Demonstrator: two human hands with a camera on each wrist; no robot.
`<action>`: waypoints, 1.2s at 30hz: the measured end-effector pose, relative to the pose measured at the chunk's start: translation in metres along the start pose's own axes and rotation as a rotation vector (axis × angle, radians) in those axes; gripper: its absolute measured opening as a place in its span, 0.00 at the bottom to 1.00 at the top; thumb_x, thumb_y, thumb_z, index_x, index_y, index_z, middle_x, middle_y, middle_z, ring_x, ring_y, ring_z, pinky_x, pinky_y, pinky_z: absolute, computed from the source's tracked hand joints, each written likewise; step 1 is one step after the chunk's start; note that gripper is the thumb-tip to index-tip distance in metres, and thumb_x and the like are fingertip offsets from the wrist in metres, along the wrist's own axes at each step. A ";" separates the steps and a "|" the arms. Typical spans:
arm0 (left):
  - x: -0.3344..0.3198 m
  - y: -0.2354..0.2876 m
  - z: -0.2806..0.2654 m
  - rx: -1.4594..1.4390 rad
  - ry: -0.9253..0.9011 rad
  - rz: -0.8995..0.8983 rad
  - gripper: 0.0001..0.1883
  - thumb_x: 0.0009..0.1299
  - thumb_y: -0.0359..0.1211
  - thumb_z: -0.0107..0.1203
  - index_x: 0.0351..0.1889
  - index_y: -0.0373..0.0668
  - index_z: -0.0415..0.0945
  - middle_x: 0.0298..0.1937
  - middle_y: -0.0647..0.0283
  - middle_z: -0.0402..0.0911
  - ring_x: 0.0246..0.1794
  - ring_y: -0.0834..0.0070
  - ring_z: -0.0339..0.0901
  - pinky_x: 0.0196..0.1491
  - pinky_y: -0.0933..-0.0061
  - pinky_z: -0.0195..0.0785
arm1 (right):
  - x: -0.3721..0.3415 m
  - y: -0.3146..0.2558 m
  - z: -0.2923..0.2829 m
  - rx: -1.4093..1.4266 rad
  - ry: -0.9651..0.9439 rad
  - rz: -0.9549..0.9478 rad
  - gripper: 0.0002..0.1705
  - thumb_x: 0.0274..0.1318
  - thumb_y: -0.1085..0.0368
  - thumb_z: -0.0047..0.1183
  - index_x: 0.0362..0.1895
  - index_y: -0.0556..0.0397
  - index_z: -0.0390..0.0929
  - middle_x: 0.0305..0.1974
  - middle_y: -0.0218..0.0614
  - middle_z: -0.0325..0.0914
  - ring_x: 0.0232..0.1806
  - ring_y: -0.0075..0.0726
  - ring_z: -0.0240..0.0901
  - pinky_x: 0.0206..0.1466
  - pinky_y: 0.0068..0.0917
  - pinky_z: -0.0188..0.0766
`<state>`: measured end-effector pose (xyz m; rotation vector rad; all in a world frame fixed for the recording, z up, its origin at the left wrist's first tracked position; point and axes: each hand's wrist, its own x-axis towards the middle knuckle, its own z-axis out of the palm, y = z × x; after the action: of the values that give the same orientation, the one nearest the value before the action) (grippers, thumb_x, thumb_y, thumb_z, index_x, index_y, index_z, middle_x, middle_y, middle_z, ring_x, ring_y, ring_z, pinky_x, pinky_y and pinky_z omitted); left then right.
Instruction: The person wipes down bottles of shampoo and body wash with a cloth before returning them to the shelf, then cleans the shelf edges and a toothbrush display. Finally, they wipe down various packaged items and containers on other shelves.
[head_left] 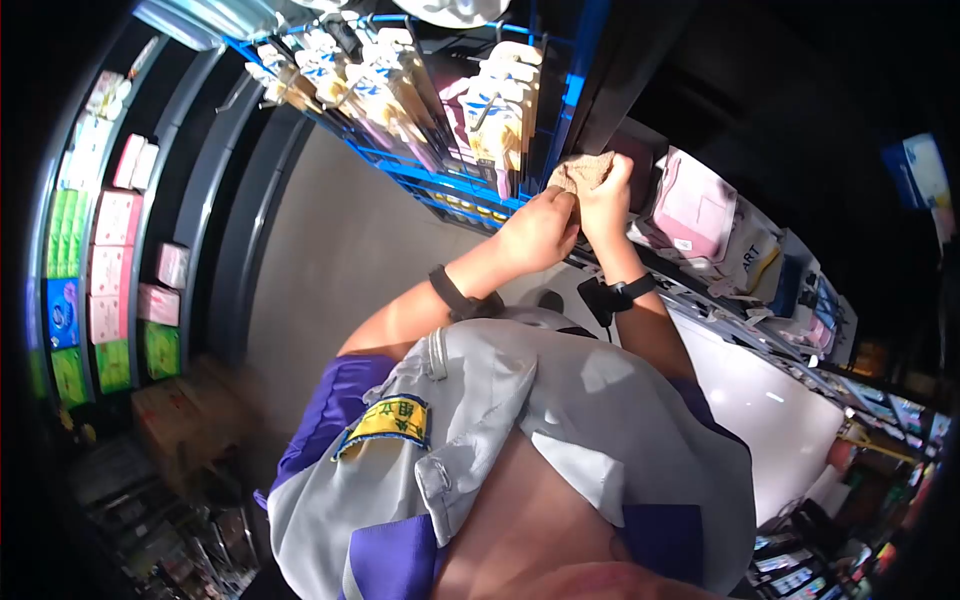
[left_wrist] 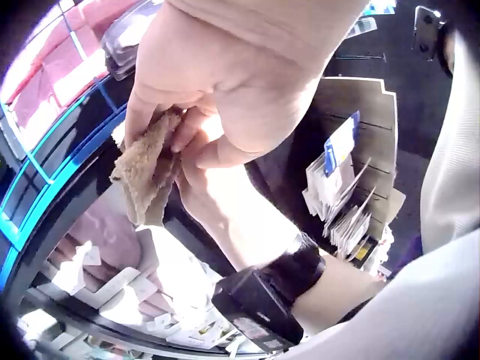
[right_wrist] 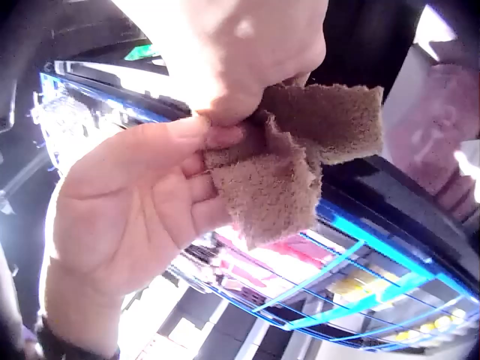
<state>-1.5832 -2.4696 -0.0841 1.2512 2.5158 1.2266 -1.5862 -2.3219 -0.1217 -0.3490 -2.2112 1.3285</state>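
A folded piece of brown, rough-textured cloth (head_left: 582, 172) is held up between both hands, beside the blue wire rack. My left hand (head_left: 540, 232) pinches it from the left with thumb and fingers. From the right, my right hand (head_left: 606, 205) grips it, knuckles up. Up close in the right wrist view, the cloth (right_wrist: 274, 195) shows two flaps with fuzzy edges, its fold hidden under the right hand (right_wrist: 244, 56). There the palm of the left hand (right_wrist: 127, 199) faces the camera. In the left wrist view the cloth (left_wrist: 142, 172) hangs from the fingers.
Hooks on the blue wire rack (head_left: 400, 175) carry several hanging packs (head_left: 505, 110). Pink packages (head_left: 692, 205) line a shelf at the right. Stacked boxes (head_left: 116, 235) fill shelves at the far left, with a cardboard box (head_left: 190, 410) below them.
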 end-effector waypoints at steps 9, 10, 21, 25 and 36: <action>-0.033 -0.055 0.039 0.019 -0.151 -0.039 0.08 0.66 0.30 0.56 0.38 0.35 0.72 0.37 0.45 0.78 0.40 0.45 0.76 0.43 0.52 0.71 | -0.047 0.163 0.048 0.070 -0.333 0.154 0.28 0.47 0.63 0.69 0.45 0.60 0.65 0.38 0.45 0.78 0.41 0.41 0.78 0.46 0.37 0.74; -0.038 -0.055 0.027 0.014 -0.156 -0.056 0.08 0.66 0.30 0.56 0.37 0.35 0.72 0.36 0.45 0.78 0.39 0.45 0.76 0.43 0.52 0.71 | -0.050 0.153 0.048 0.398 -0.479 0.176 0.29 0.49 0.61 0.68 0.48 0.61 0.66 0.38 0.48 0.79 0.42 0.47 0.79 0.48 0.38 0.74; -0.142 -0.064 -0.125 0.187 0.272 -0.410 0.27 0.58 0.27 0.66 0.55 0.37 0.70 0.46 0.48 0.77 0.50 0.49 0.75 0.53 0.57 0.70 | -0.075 -0.067 0.084 0.004 -0.853 -0.222 0.23 0.54 0.69 0.58 0.53 0.57 0.66 0.41 0.57 0.77 0.44 0.60 0.79 0.48 0.44 0.74; -0.177 -0.069 -0.158 0.260 0.427 -0.471 0.24 0.60 0.26 0.64 0.55 0.37 0.70 0.48 0.49 0.78 0.50 0.50 0.76 0.53 0.58 0.71 | -0.078 -0.121 0.118 0.151 -0.784 -0.324 0.21 0.56 0.70 0.55 0.53 0.57 0.66 0.40 0.55 0.77 0.42 0.59 0.78 0.47 0.45 0.74; -0.264 -0.102 -0.206 -0.466 0.575 -0.631 0.21 0.65 0.26 0.55 0.58 0.36 0.71 0.43 0.56 0.81 0.39 0.70 0.80 0.43 0.68 0.74 | -0.140 -0.192 0.242 0.160 -0.841 -0.637 0.22 0.53 0.71 0.59 0.51 0.54 0.67 0.53 0.53 0.67 0.50 0.64 0.72 0.50 0.47 0.73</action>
<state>-1.5527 -2.8181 -0.0845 -0.0215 2.3880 1.9812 -1.5976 -2.6593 -0.0883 1.0743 -2.4624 1.3830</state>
